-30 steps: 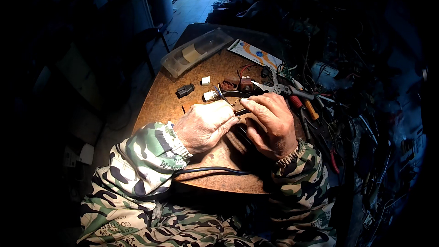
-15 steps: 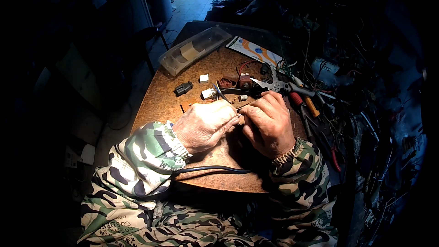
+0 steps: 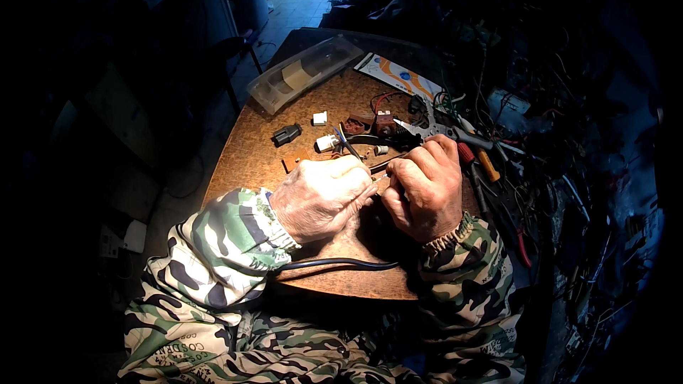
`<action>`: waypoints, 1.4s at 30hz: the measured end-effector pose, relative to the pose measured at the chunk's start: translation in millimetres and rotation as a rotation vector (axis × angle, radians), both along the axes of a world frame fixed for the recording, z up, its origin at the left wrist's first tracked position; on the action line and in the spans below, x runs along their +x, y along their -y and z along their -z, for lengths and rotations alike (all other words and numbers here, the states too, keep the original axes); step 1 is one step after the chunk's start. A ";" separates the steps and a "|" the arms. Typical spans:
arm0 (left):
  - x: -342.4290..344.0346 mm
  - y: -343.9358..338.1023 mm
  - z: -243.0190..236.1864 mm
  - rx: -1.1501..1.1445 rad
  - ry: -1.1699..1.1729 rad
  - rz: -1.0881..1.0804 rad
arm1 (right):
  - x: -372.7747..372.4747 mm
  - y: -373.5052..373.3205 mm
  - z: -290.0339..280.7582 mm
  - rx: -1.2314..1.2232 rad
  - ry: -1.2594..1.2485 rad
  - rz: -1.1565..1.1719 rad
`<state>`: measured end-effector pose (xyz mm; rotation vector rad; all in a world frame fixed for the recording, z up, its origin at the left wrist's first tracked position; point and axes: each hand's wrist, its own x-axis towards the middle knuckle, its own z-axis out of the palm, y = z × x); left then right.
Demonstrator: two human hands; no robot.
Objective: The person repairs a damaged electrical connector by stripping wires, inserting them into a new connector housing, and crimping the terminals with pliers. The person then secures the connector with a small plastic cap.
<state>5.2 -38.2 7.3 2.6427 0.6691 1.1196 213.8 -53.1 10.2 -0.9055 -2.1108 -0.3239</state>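
Observation:
My left hand point(image 3: 324, 200) is closed, its thumb and fingers pinched together over the middle of the table. Facing it, my right hand point(image 3: 425, 188) is closed too, fingers curled and thumb tucked in. A small pale bit shows between the fingertips, too small to name. Just beyond the left fingers, a dark cable end with blue and yellow wires point(image 3: 343, 141) sticks out; whether the hand grips it is hidden. Near it lie a white connector point(image 3: 326, 144), another white piece point(image 3: 319, 119), a dark grey connector point(image 3: 287, 135) and a small ribbed cylinder point(image 3: 381, 150).
A black cable point(image 3: 334, 263) crosses the near edge of the wooden table point(image 3: 356, 286). Farther off are a clear plastic tray point(image 3: 270, 96), brown terminal parts point(image 3: 385, 123), wire-stripping pliers point(image 3: 430, 128) and a printed card point(image 3: 398, 75). Screwdrivers point(image 3: 488, 166) and tangled wires crowd the right.
My right hand has drawn slightly right, widening the gap between the fingertips. My left hand stays nearly in place. The view has shifted a little.

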 end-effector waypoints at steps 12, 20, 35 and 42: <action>-0.6 -1.0 2.3 0.023 -0.020 -0.026 | 4.3 -0.5 -1.2 -0.006 -0.016 -0.002; -4.3 -1.7 0.2 -0.234 0.072 -0.014 | 3.8 -1.4 -1.4 0.014 -0.048 -0.048; 1.0 2.7 -6.9 -0.502 0.225 -0.039 | 2.0 1.1 1.4 -0.032 0.001 -0.062; -0.3 -0.6 -5.9 -0.288 0.176 -0.060 | -0.8 -1.2 -2.1 -0.042 -0.035 -0.065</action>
